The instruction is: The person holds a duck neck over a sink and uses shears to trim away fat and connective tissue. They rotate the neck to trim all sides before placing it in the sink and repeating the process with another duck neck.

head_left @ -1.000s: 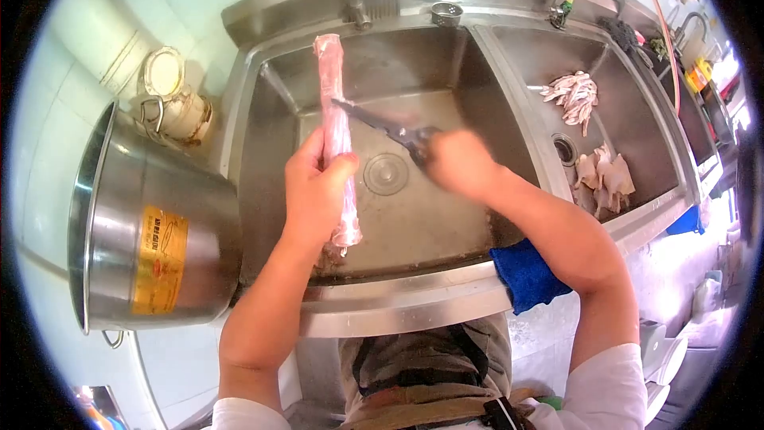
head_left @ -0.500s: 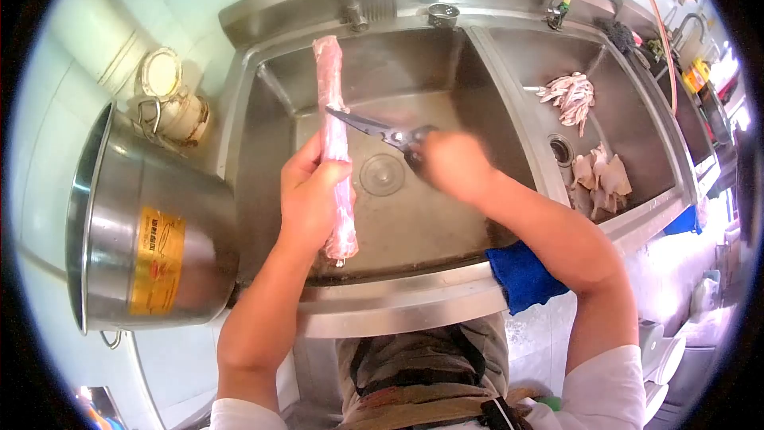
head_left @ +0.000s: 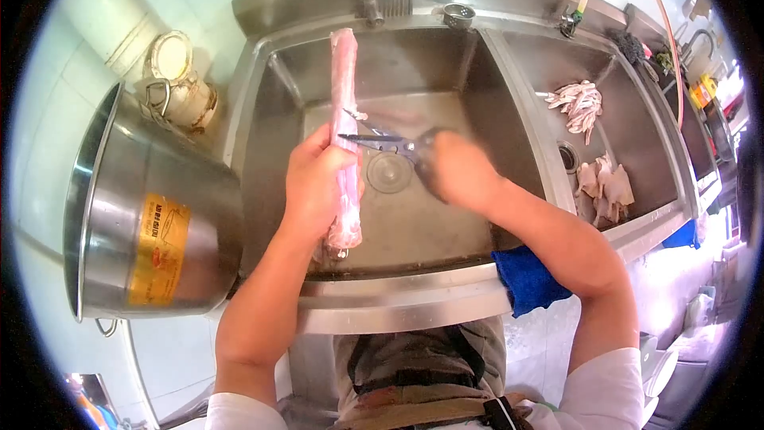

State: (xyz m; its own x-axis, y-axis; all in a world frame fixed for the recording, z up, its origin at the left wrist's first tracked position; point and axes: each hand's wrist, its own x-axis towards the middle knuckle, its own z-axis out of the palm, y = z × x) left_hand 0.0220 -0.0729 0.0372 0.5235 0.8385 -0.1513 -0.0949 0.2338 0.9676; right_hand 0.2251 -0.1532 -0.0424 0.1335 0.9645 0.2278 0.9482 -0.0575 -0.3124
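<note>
A long, narrow piece of raw pink meat point(head_left: 344, 72) stands lengthwise over the large sink basin point(head_left: 430, 231). My left hand point(head_left: 314, 179) is wrapped round its middle. In my right hand point(head_left: 458, 167), slightly blurred, is a pair of dark-handled scissors point(head_left: 390, 143). Their blades are spread, pointing left, and meet the meat's right side just above my left fingers. A small pale flap sticks out from the meat beside the upper blade. The scissors' handles are partly hidden by my fingers.
In the smaller right basin lie a heap of pale strips point(head_left: 579, 107) and several flat meat pieces point(head_left: 605, 191) near the drain. A tall steel pot point(head_left: 207, 231) stands left of the sink. A blue cloth point(head_left: 529, 283) hangs over the front edge. A faucet point(head_left: 370, 8) rises behind.
The scissors have moved down the meat toward my left hand, and their blades have spread wider. My left hand sits slightly higher on the view. The camera has shifted a little.
</note>
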